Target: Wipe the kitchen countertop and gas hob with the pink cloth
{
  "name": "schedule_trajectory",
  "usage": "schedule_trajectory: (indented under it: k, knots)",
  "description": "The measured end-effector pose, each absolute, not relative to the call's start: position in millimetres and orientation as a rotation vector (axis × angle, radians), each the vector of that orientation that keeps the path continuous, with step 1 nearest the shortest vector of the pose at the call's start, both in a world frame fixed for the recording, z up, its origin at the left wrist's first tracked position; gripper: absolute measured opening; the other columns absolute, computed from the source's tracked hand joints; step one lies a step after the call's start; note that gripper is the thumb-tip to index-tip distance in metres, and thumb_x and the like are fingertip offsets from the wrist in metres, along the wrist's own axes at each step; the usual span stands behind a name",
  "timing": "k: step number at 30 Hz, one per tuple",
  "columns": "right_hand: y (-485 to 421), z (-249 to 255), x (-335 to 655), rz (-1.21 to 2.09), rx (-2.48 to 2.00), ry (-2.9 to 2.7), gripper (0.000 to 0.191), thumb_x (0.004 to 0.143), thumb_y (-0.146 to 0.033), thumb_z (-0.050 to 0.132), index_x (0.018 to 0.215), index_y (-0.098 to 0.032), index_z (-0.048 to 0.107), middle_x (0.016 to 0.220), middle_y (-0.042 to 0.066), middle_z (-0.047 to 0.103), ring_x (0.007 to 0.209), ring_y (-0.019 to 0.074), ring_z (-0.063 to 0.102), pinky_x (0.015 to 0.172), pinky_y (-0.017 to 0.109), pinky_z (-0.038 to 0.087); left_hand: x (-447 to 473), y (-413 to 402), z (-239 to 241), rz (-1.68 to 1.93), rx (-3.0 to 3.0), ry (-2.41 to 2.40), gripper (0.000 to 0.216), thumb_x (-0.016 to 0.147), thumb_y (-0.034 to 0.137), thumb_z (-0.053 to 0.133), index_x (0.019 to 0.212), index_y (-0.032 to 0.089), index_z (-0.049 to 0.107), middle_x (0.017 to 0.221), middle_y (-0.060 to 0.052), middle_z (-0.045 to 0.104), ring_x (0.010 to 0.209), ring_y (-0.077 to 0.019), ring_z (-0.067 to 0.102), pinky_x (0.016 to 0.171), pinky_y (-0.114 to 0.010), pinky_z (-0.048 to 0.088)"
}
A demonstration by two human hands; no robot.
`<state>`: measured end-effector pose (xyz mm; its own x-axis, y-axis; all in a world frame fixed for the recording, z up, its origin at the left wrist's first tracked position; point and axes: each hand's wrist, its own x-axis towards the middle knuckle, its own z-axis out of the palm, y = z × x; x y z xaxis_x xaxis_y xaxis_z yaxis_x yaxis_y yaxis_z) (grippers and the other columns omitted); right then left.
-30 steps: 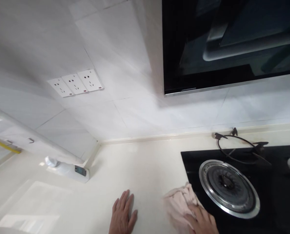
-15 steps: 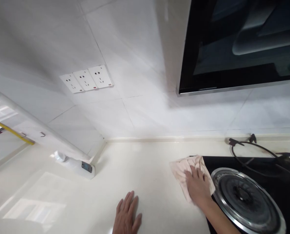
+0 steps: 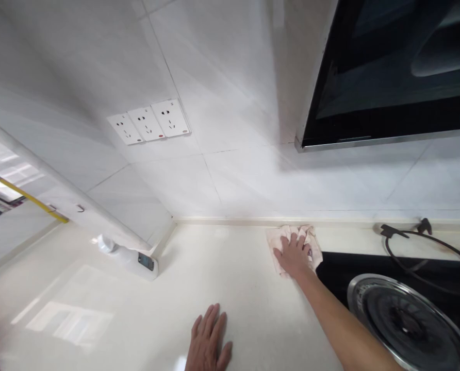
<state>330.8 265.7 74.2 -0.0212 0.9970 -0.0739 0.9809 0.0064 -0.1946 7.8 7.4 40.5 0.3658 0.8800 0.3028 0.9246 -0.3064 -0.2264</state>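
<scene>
My right hand presses a pale pink cloth onto the white countertop, its fingers spread over the folds. The cloth lies close to the back ledge, beside the corner of the black cooktop. In front of me my left hand rests on the counter, palm down and holding nothing, with the thumb apart from the fingers.
A white bottle stands at the left near the wall's end. On the right are a round metal-rimmed burner and a dark looped cable. A black range hood hangs above; sockets line the wall.
My right hand has slid the cloth away from me and slightly left, toward the back ledge. My left hand stays on the counter. The view has shifted a little left.
</scene>
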Motion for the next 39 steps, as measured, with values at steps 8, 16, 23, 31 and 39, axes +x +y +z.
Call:
schedule_trajectory:
  k: [8, 16, 23, 31, 39]
  knots:
    - [201, 95, 221, 0.522, -1.602, -2.521, 0.063, 0.095, -0.051, 0.05, 0.15, -0.019, 0.051, 0.169, 0.019, 0.026, 0.155, 0.0468, 0.013, 0.12, 0.067, 0.001, 3, 12, 34, -0.216, -2.241, -1.489, 0.069, 0.094, 0.047, 0.056, 0.158, 0.028, 0.038, 0.157, -0.009, 0.052, 0.141, -0.027, 0.052, 0.11, -0.044, 0.043]
    - [156, 97, 183, 0.593, -1.051, -2.661, 0.064, 0.102, -0.062, 0.034, 0.148, -0.022, 0.052, 0.169, 0.013, 0.029, 0.157, 0.0363, 0.013, 0.125, 0.062, 0.002, -1, 10, 31, -0.22, -2.28, -1.504, 0.067, 0.094, 0.049, 0.057, 0.156, 0.028, 0.042, 0.156, -0.01, 0.054, 0.14, -0.028, 0.052, 0.11, -0.044, 0.042]
    - [236, 85, 256, 0.473, -1.429, -2.525, 0.059, 0.101, -0.061, 0.037, 0.145, -0.026, 0.056, 0.167, 0.011, 0.034, 0.154, 0.0389, 0.02, 0.121, 0.062, 0.009, 2, 8, 35, -0.184, -2.265, -1.532, 0.07, 0.094, 0.047, 0.056, 0.159, 0.03, 0.036, 0.159, -0.008, 0.05, 0.141, -0.0273, 0.052, 0.111, -0.044, 0.044]
    - [255, 72, 359, 0.25, -1.909, -2.293, 0.054, 0.105, -0.043, 0.032, 0.146, -0.017, 0.055, 0.165, 0.017, 0.036, 0.152, 0.0409, 0.022, 0.118, 0.062, 0.01, 3, 9, 37, -0.192, -2.261, -1.543, 0.068, 0.096, 0.047, 0.055, 0.159, 0.03, 0.036, 0.159, -0.008, 0.05, 0.142, -0.0263, 0.051, 0.11, -0.045, 0.043]
    - [137, 58, 348, 0.245, -1.902, -2.289, 0.051, 0.099, -0.046, 0.043, 0.137, -0.019, 0.064, 0.159, 0.018, 0.046, 0.151, 0.0443, 0.03, 0.12, 0.066, 0.013, 4, 10, 40, -0.242, -2.279, -1.561, 0.068, 0.096, 0.045, 0.055, 0.159, 0.029, 0.036, 0.159, -0.008, 0.049, 0.143, -0.0257, 0.049, 0.113, -0.044, 0.039]
